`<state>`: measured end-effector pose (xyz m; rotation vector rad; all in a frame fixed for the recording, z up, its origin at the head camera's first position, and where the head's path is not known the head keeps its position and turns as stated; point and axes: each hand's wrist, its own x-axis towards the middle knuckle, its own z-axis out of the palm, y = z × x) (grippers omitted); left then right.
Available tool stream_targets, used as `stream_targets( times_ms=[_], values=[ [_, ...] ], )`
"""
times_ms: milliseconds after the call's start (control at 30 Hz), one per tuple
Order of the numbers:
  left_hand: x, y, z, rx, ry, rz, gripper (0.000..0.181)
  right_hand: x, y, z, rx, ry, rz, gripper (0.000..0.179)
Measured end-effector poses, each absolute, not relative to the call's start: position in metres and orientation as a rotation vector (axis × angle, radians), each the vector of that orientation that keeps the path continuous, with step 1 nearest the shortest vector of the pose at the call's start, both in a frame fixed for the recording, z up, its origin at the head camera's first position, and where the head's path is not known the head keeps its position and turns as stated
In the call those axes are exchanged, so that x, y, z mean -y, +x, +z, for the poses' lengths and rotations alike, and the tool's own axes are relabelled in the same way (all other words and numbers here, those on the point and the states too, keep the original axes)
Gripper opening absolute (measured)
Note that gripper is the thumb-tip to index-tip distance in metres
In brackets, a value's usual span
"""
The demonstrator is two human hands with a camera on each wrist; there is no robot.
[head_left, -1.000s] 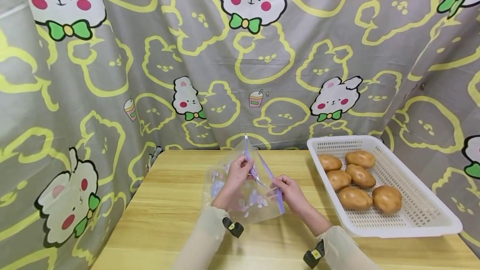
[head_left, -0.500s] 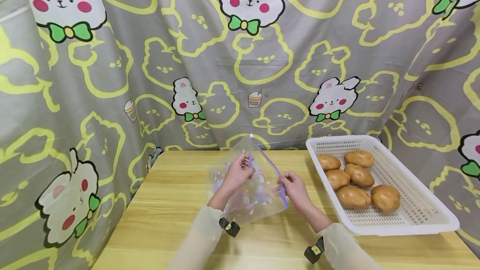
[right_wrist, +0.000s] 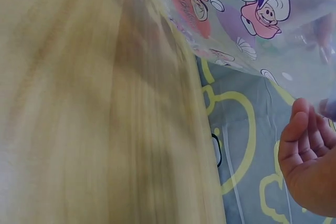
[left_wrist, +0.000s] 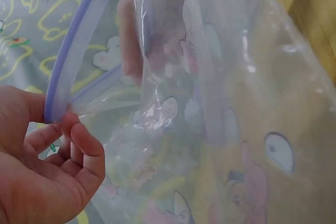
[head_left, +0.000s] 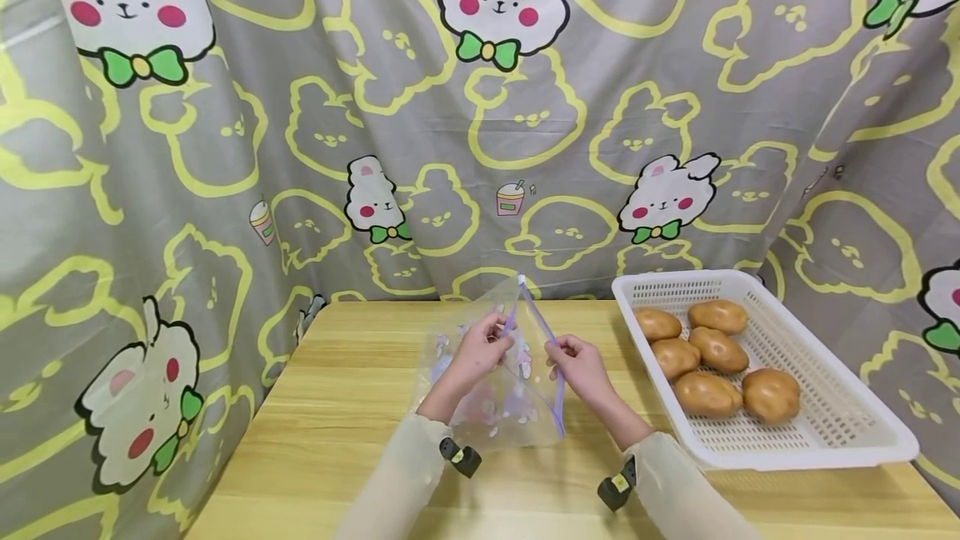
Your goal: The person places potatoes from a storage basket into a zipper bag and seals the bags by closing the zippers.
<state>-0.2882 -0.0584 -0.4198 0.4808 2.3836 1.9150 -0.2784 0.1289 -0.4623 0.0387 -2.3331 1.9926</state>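
Pinching the bag (head_left: 501, 390) mouth apart above the bench (head_left: 345, 407) — left hand (head_left: 480, 350) and right hand (head_left: 579, 367) each gripping one lip. Next, probably: widen, reach for a potato (head_left: 708, 395).

Looked like a staged home recording corner. Wooden table (head_left: 337, 407) backed by cartoon-rabbit curtain (head_left: 300, 107); white basket (head_left: 840, 432) of potatoes (head_left: 708, 394).

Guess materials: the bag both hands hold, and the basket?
Bag: thin clear plastic film, glossy; it crinkles, shows printed cartoons, and has a purple zip strip. Basket: looks like rigid white moulded plastic, matte, perforated walls and floor.
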Motion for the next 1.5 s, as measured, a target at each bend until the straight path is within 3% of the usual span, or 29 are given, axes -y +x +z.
stream_targets(
  times_ms=[467,867,1000,1100,1500],
  values=[
    [0.070,-0.288,-0.416,-2.891,0.348,1.678,0.015,-0.139,-0.292,-0.457,2.311,0.030,2.019,0.022],
    [0.069,-0.283,-0.411,-3.247,0.420,1.558,0.020,-0.142,-0.294,-0.455,2.389,0.034,1.838,0.031],
    [0.076,-0.285,-0.410,-3.210,0.445,1.648,0.010,-0.143,-0.296,-0.456,2.378,0.020,1.851,0.032],
    [0.082,-0.286,-0.410,-3.184,0.438,1.680,0.002,-0.142,-0.296,-0.456,2.355,0.015,1.876,0.028],
    [0.098,-0.285,-0.406,-3.236,0.367,1.564,0.005,-0.139,-0.302,-0.455,2.267,-0.007,1.963,0.020]
  ],
)
